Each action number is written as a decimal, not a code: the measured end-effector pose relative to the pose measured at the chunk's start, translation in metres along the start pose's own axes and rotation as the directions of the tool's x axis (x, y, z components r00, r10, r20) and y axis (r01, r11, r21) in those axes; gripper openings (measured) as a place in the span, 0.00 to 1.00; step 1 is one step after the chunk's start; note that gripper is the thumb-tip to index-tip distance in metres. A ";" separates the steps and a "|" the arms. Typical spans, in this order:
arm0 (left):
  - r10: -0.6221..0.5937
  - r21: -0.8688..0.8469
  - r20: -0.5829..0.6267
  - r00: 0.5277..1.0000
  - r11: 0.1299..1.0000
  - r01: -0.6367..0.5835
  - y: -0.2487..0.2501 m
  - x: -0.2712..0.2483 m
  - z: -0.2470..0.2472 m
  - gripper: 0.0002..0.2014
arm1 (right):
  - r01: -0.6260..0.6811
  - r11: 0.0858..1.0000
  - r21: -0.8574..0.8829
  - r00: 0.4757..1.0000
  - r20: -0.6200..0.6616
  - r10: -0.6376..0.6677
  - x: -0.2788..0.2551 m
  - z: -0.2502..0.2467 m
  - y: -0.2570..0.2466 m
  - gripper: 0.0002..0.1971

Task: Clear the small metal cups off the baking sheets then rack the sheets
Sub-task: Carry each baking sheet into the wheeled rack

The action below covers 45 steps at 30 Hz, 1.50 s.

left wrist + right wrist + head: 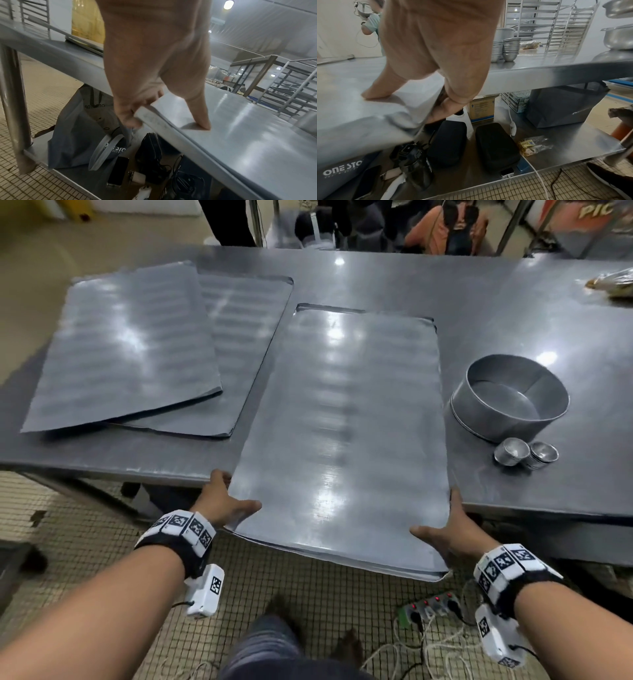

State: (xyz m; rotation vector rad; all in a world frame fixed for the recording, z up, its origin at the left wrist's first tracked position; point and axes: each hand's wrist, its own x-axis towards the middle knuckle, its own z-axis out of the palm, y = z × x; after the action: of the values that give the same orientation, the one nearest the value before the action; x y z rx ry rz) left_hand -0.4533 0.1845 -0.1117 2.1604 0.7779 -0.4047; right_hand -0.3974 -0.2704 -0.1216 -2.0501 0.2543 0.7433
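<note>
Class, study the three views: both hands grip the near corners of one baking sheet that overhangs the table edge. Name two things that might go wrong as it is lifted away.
1. The sheet is held only at its near corners by the left hand and right hand; its far end may sag or drag across the table.
2. The cups and round tin stand close to its right edge; a swing that way might knock them.

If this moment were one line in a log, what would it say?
stage: lifting cleared sheet | left hand: grips baking sheet | right hand: grips same sheet | cups: stacked on table
</note>
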 end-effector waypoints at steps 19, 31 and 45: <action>0.128 -0.332 -0.007 0.992 0.935 -0.123 -0.019 -0.006 0.043 0.24 | 0.103 0.989 0.105 0.934 -0.353 -0.060 0.005 0.012 0.038 0.26; 0.290 -0.274 -0.150 0.945 0.906 -0.321 -0.016 -0.019 0.037 0.22 | 0.193 0.980 0.043 0.889 -0.430 -0.156 -0.017 -0.010 0.031 0.19; 0.358 -0.150 -0.411 0.838 0.880 -0.450 0.032 -0.052 -0.052 0.17 | 0.466 0.884 -0.021 0.777 -0.468 -0.421 -0.033 -0.037 -0.076 0.20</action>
State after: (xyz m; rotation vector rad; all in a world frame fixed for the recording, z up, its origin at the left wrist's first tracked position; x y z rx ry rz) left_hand -0.4705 0.1873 -0.0335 2.1164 0.5047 0.3207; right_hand -0.3751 -0.2619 -0.0342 -2.0567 0.0565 -0.0604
